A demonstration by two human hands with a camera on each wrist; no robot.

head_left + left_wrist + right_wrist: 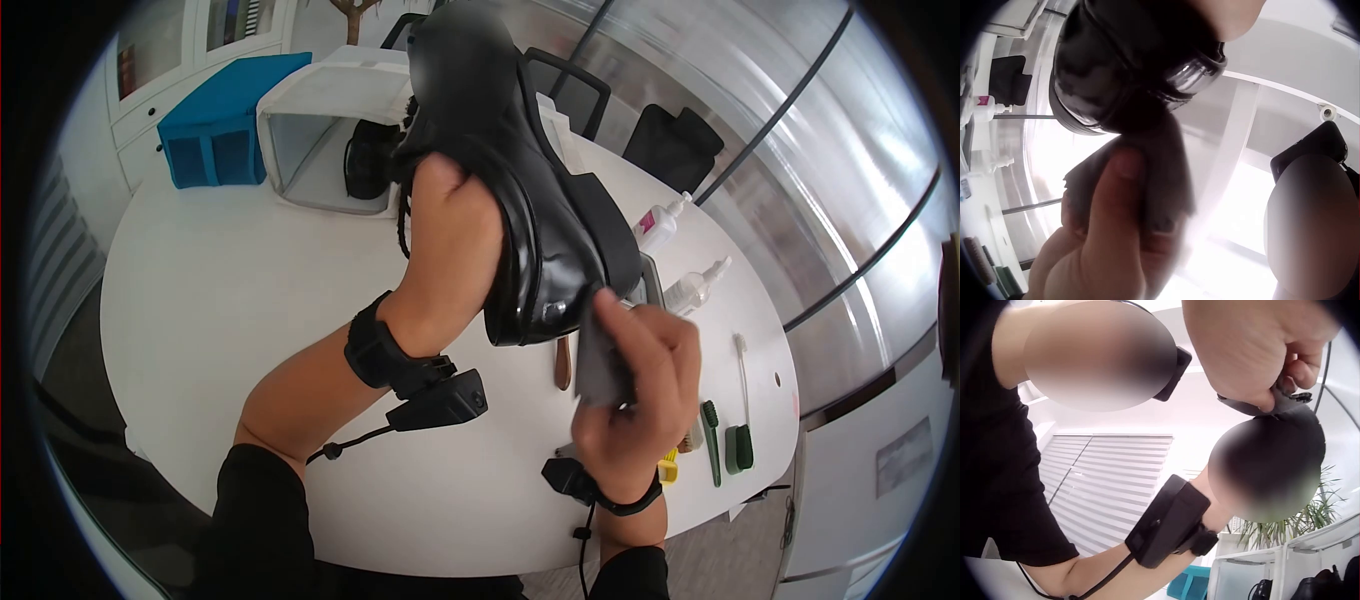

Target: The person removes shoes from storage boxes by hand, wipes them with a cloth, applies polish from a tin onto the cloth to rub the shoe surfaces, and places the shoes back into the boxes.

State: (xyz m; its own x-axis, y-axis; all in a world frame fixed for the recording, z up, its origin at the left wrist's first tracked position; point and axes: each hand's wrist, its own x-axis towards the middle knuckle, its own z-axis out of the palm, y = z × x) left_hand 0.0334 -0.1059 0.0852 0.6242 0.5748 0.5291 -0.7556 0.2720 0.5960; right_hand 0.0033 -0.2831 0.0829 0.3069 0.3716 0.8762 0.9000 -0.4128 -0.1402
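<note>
A glossy black leather shoe (545, 200) is held up over the table with its toe pointing down toward me. My left hand (452, 240) grips it at the opening, the fingers hidden by the shoe. My right hand (650, 385) pinches a folded grey cloth (602, 365) between thumb and fingers. In the head view the cloth's upper edge is right at the shoe's toe. From the left wrist, the thumb lies flat along the cloth (1163, 169) just under the shoe (1094, 69). The cloth (1250, 405) is partly covered by the hand in the right wrist view.
On the white table (230, 300), a teal fabric box (225, 110) and a white box (330, 85) with a black shoe inside stand back left. Two bottles (660, 222), a brown handle (563, 365), a green brush (739, 448) and a yellow item (668, 466) are right.
</note>
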